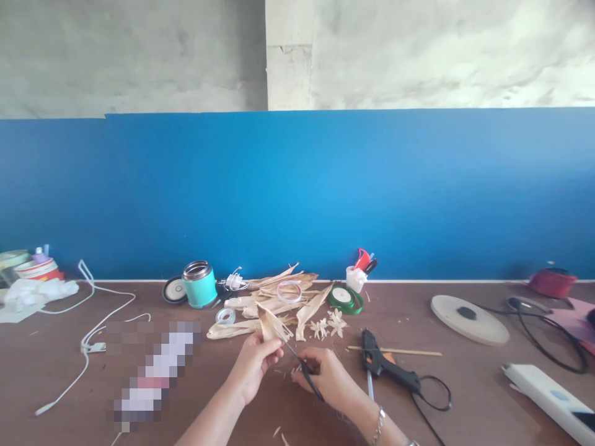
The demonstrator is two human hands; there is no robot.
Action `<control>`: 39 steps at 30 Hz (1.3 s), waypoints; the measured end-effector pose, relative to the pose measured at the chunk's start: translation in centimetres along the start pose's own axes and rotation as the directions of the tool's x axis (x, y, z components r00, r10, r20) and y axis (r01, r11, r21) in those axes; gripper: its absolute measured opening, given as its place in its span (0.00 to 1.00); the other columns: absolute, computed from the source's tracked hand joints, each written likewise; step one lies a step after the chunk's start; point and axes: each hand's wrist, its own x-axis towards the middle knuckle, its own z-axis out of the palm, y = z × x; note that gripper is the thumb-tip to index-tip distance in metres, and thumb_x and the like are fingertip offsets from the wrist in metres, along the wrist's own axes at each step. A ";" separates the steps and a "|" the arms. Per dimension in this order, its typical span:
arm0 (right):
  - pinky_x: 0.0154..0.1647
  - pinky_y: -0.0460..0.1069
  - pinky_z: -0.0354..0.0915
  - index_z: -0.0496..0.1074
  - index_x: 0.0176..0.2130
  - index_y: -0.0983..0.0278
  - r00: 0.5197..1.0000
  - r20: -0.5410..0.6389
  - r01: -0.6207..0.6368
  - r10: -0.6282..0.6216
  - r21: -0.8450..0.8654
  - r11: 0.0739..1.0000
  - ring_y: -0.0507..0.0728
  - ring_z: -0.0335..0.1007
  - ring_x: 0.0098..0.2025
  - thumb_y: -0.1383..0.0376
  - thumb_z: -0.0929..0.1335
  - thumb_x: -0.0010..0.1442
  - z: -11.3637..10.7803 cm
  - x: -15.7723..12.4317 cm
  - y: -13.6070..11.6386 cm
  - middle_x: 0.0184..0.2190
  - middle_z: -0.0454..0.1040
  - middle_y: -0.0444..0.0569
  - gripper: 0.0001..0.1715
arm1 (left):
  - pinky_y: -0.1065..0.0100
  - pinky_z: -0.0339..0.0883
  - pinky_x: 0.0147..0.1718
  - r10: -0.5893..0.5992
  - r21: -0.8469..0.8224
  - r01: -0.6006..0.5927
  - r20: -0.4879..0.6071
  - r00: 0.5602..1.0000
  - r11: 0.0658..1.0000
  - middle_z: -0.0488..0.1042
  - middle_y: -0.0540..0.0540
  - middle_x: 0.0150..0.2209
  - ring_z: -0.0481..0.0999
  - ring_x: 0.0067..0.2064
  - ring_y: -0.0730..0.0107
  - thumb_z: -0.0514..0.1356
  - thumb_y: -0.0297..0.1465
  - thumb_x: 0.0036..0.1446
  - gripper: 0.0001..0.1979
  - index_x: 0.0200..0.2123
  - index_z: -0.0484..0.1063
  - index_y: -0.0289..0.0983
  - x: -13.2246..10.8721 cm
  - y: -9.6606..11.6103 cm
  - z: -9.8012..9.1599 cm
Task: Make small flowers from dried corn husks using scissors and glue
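Left to right from the grip: white cable (86,337) well off to the left of the hands, low risk unless a sleeve or wrist hooks it. Open turquoise jar (201,289), beyond and left of the grip; a wide reach that way could tip it, contents not visible. Tape roll (227,321) and loose husks (283,290) lie just beyond the fingers; drag a forearm through and the husks could scatter or crack, they look dry. Left hand (256,365): thumb and fingers pinched on the pale husk piece (269,322), which stands up out of that hold. Main hazard is here: fingertips sit near the scissors (305,371), so a slip or a twist of the piece could nick them. Thin dry stock could also split along the grain if pinched or cut off line. Right hand (323,375) is wrapped round the scissor handles, blades up at the piece; blade gap too small to tell. Pale flower shapes (319,328) sit just beyond the right hand, easily crushed by a dropped wrist. Glue gun (385,364) lies to its right; can't tell if hot. If it is, an elbow swing risks a burn.
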 end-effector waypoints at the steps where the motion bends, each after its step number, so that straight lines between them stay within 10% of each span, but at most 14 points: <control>1: 0.20 0.43 0.46 0.73 0.26 0.67 1.000 -0.003 0.001 -0.001 -0.002 1.000 0.47 0.48 0.20 0.65 0.69 0.46 0.0 0.0 0.0 0.15 0.58 0.37 0.06 | 0.76 0.61 0.23 -0.004 0.003 0.004 0.000 1.000 1.000 0.72 0.53 0.22 0.70 0.23 0.78 0.68 0.26 0.37 0.10 0.25 0.71 0.34 0.0 0.0 0.0; 39: 0.22 0.43 0.50 0.73 0.28 0.68 1.000 0.003 -0.008 0.008 0.077 0.997 0.48 0.52 0.21 0.65 0.70 0.46 0.2 0.0 0.2 0.17 0.64 0.40 0.08 | 0.73 0.60 0.30 0.101 0.021 -0.102 0.033 0.994 0.995 0.74 0.51 0.28 0.68 0.28 0.75 0.68 0.28 0.38 0.13 0.31 0.73 0.35 0.5 0.1 -0.4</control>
